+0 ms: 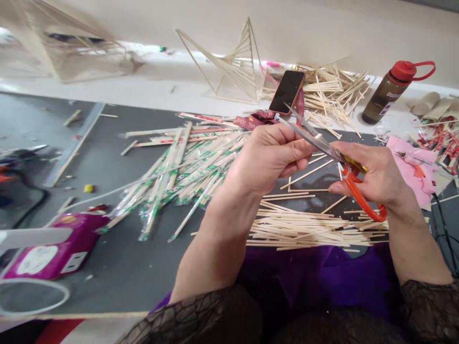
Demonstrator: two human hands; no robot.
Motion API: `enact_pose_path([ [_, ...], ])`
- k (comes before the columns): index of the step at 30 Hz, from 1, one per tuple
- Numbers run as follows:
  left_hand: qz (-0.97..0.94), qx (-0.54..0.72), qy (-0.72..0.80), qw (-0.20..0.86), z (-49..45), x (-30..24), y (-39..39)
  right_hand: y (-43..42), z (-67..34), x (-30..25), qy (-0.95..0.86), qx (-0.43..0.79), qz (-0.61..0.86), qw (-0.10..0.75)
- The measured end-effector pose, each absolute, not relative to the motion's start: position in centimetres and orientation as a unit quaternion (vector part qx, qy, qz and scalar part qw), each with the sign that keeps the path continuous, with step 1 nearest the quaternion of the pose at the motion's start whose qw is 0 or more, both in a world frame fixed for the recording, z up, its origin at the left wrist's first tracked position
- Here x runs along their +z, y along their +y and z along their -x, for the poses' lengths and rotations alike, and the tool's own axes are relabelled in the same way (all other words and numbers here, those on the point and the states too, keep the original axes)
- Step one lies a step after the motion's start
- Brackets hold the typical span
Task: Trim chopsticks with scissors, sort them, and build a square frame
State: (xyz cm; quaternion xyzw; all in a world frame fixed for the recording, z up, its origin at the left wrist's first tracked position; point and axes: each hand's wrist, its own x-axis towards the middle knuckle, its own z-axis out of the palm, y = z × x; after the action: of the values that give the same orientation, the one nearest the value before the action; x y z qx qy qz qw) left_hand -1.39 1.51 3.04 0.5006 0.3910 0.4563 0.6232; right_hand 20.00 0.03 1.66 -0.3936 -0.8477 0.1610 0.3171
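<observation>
My right hand (376,174) grips the orange handles of a pair of scissors (324,143), whose blades are parted and point up and left. My left hand (270,155) is curled closed right at the blades; whatever it pinches is hidden by the fingers. Below both hands lies a row of bare wooden sticks (308,229) on the dark grey table (118,258). To the left is a heap of sticks in clear wrappers with green print (182,177).
A phone (287,91) leans at the back by a loose stick pile (333,93) and a stick structure (238,62). A brown bottle with a red cap (392,91) lies at right, pink paper (416,169) beside it. A magenta box (53,248) sits at left.
</observation>
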Motion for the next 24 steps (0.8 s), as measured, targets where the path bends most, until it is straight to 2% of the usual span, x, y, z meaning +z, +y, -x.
enact_pose_path([
  [11,-0.473,0.427,0.387,0.666,1.8,2.5,1.9,0.5,-20.2,1.3,-0.855,0.167,0.378,0.313],
  [15,-0.511,0.467,0.394,0.604,1.6,2.0,2.1,0.6,-20.1,1.4,-0.844,0.169,0.414,0.297],
  [20,-0.566,0.521,0.431,0.472,1.3,1.7,1.9,0.6,-19.6,1.4,-0.827,0.185,0.442,0.294],
  [24,-0.570,0.524,0.430,0.464,1.2,1.5,1.9,0.6,-19.6,1.4,-0.829,0.189,0.437,0.292],
])
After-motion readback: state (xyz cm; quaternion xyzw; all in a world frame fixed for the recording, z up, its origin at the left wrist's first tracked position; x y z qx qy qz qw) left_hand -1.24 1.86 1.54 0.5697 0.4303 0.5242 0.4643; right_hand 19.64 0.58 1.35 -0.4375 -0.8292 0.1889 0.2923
